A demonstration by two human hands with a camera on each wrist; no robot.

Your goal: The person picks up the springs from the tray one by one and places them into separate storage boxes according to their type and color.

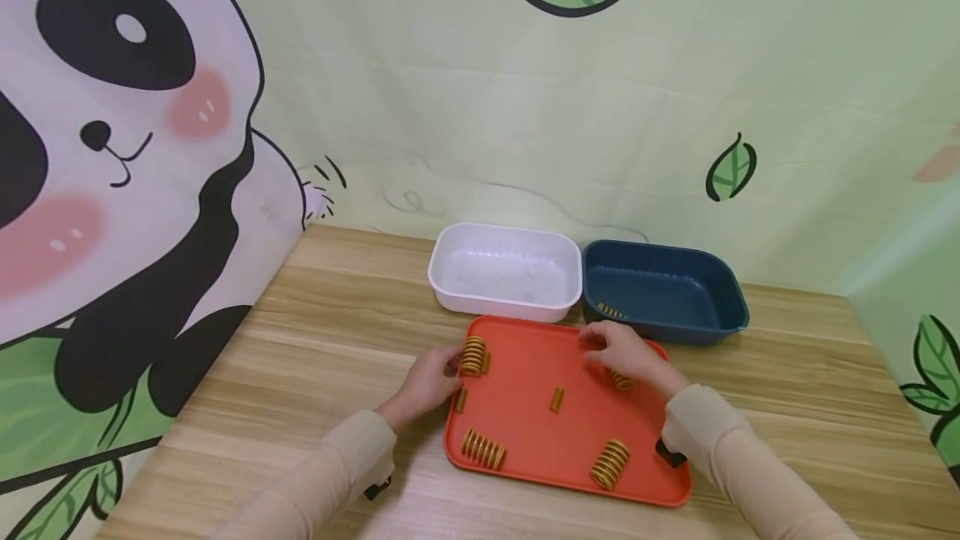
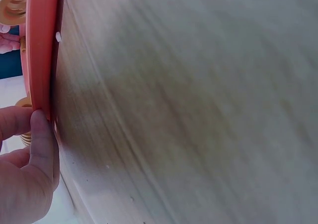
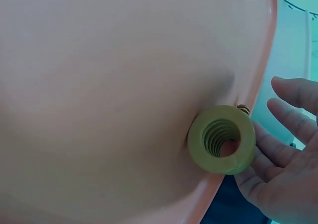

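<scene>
We see our left hand [image 1: 427, 380] at the left rim of the orange tray [image 1: 525, 357], beside a big yellow spring [image 1: 473, 356] lying near the tray's far left corner. In the left wrist view the fingers [image 2: 42, 144] lie pressed together against the tray [image 2: 39, 50] edge, which they touch. Whether they also pinch the spring we cannot tell, since the hand covers that side.

Our right hand [image 1: 618, 350] hovers over the tray's far right part, above another spring [image 1: 621, 380] that peeks out from under it. In the right wrist view the fingers [image 3: 293, 92] are spread and relaxed, the palm just beside the end of a thick spring [image 3: 222, 138] resting on the tray [image 3: 99, 85] by its rim. It seems to touch the palm, but we cannot be sure of contact.

More springs lie loose on the tray: a small one [image 1: 557, 399] near the middle, a small one [image 1: 460, 399] by the left rim, a long one [image 1: 482, 449] at the near left and a fat one [image 1: 611, 463] at the near right. Behind the tray stand a white bin [image 1: 450, 273] and, touching it on the right, a blue bin [image 1: 731, 298] with one small spring [image 1: 611, 310] in it. All rest on a wooden table [image 1: 315, 332] against a cloth backdrop with a panda [image 1: 112, 132].

The left wrist view is mostly blurred table [image 2: 198, 110]; its springs are cut off at the edge. Both forearms are in beige sleeves, and the wrist cameras are largely hidden below them.
</scene>
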